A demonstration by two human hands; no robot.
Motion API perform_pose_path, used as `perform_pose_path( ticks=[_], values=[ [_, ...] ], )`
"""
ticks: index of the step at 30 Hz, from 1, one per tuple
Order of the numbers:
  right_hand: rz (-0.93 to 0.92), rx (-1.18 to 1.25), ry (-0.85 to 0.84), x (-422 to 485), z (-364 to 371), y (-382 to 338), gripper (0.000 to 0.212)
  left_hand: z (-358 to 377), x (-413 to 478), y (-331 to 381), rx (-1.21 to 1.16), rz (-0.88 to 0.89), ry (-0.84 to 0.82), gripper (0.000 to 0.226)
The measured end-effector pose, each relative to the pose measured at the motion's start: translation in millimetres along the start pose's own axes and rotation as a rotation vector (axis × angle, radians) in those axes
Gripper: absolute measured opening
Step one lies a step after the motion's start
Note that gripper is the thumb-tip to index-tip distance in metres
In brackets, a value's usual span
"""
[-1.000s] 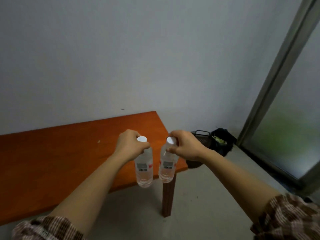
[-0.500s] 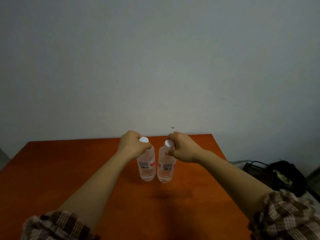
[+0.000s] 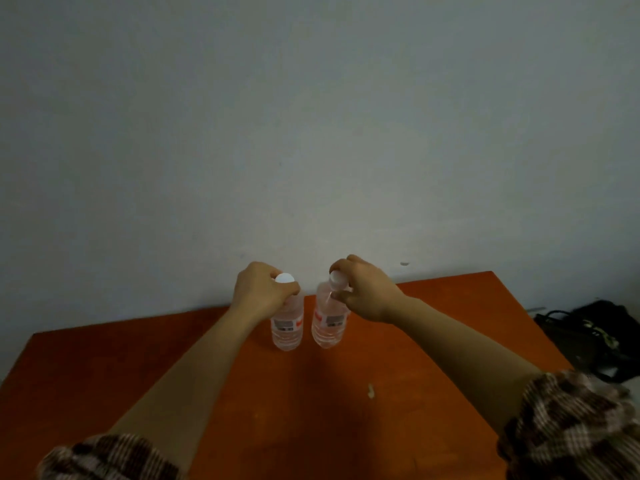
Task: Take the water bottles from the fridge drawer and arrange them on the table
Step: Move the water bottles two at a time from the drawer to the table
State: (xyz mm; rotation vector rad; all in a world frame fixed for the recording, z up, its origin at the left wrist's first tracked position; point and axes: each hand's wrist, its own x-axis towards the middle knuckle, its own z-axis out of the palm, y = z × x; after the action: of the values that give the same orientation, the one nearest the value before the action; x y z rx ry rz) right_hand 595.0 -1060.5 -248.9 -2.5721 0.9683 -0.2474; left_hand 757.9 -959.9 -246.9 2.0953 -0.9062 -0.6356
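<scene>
Two small clear water bottles with white caps stand side by side near the back of an orange-brown table [image 3: 311, 410]. My left hand [image 3: 261, 294] grips the neck of the left bottle [image 3: 286, 329]. My right hand [image 3: 363, 289] pinches the right bottle [image 3: 328, 327] just below its cap. A narrow gap separates the bottles. Whether their bases touch the tabletop or hover just above it, I cannot tell. The fridge drawer is out of sight.
A plain grey wall [image 3: 311, 133] runs right behind the table. A black bag and a dark basket [image 3: 595, 337] sit on the floor past the table's right edge. A small pale speck [image 3: 370, 390] lies on the tabletop.
The bottles came from beyond the table's right end to over its middle, then further toward the wall. Both hands kept their hold throughout.
</scene>
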Motion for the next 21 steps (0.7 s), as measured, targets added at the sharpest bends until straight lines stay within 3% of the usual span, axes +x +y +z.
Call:
perform_pose_path(
  ticks=[10,14,21],
  values=[
    [0.074,-0.026,-0.012,89,39,-13,0.042,-2,85,-27,-0.064,0.005,0.006,0.010],
    [0.092,-0.002,0.012,110,42,-9,0.043,1,108,-27,-0.106,0.002,0.011,0.019],
    [0.097,0.030,-0.052,125,42,-9,0.044,4,122,-35,-0.121,0.024,0.019,0.015]
  ],
)
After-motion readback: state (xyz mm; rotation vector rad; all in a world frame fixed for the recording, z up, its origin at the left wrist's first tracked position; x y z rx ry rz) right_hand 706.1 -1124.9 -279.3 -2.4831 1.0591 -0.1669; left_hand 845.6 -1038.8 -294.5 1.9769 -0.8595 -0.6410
